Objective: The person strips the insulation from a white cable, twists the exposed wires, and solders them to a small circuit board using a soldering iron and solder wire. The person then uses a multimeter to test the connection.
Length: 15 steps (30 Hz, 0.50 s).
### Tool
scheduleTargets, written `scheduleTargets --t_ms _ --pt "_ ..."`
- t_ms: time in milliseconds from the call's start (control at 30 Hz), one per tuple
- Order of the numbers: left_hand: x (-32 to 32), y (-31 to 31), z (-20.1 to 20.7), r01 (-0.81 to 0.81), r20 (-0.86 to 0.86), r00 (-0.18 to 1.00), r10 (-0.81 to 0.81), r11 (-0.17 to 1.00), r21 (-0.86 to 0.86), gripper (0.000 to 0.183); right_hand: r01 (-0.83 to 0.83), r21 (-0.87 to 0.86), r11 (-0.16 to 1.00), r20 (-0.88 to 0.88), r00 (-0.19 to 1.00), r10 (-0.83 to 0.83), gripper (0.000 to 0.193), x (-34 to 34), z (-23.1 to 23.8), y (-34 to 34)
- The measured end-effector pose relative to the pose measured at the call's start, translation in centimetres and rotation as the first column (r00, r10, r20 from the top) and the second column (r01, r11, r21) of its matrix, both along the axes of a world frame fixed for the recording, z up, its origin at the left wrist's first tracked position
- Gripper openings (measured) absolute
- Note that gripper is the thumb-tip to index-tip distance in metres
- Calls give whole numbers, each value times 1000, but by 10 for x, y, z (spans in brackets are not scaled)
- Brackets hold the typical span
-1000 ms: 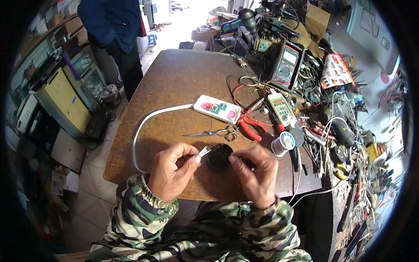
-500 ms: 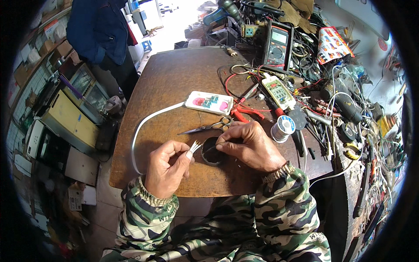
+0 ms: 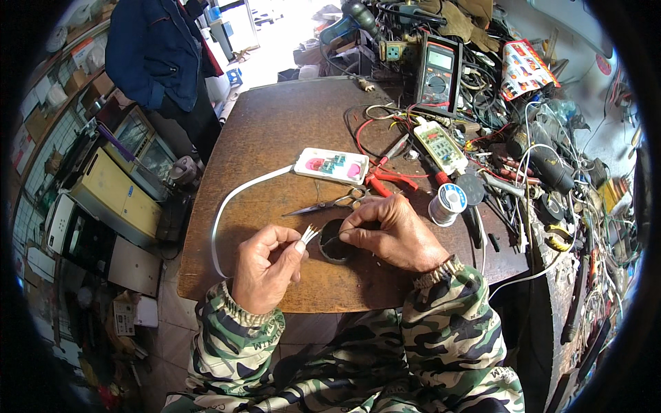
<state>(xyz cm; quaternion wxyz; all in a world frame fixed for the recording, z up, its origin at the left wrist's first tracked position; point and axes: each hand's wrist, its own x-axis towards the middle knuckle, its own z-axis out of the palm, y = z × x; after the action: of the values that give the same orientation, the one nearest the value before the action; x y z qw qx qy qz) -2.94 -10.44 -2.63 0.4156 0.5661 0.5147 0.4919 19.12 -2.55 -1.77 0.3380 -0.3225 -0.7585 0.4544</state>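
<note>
Between thumb and fingers, my left hand [image 3: 267, 267] pinches several thin white wires [image 3: 310, 235], their bare copper-coloured ends fanned toward the right. A white cable [image 3: 222, 210] loops from a white plastic case [image 3: 331, 166] with small green boards down to that hand. My right hand [image 3: 392, 230] is closed in a pinch over a round dark tin [image 3: 336, 249]; whatever its fingertips hold is hidden. Just beyond the tin lie scissors [image 3: 327, 204], their points to the left. Red-handled pliers [image 3: 387, 180] rest behind the right hand, and a solder spool [image 3: 447, 204] stands to its right.
A multimeter [image 3: 438, 72] stands at the back right of the wooden table [image 3: 289, 113]. Near it lies an open case with a circuit board [image 3: 441, 146]. Tangled cables and tools [image 3: 544, 165] crowd the right side. A person in a dark jacket [image 3: 155, 58] stands at the far left.
Both hands keep nearly the same pose, the wires still pinched in the left and the right still over the tin. The whole view has shifted slightly.
</note>
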Motion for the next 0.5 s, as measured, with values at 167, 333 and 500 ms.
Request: scheduleTargets --t_ms 167,333,500 --pt "0 0 -1 -1 -4 1000 1 1000 -4 17 -1 2 1000 -2 1000 1 7 -1 2 0" --pt "-1 0 -1 11 -10 1000 -11 1000 5 17 -21 -39 999 -45 999 20 6 -1 -1 0" --pt "-1 1 -1 1 -15 1000 -1 1000 2 17 -26 -59 998 -41 999 23 8 1 2 -2"
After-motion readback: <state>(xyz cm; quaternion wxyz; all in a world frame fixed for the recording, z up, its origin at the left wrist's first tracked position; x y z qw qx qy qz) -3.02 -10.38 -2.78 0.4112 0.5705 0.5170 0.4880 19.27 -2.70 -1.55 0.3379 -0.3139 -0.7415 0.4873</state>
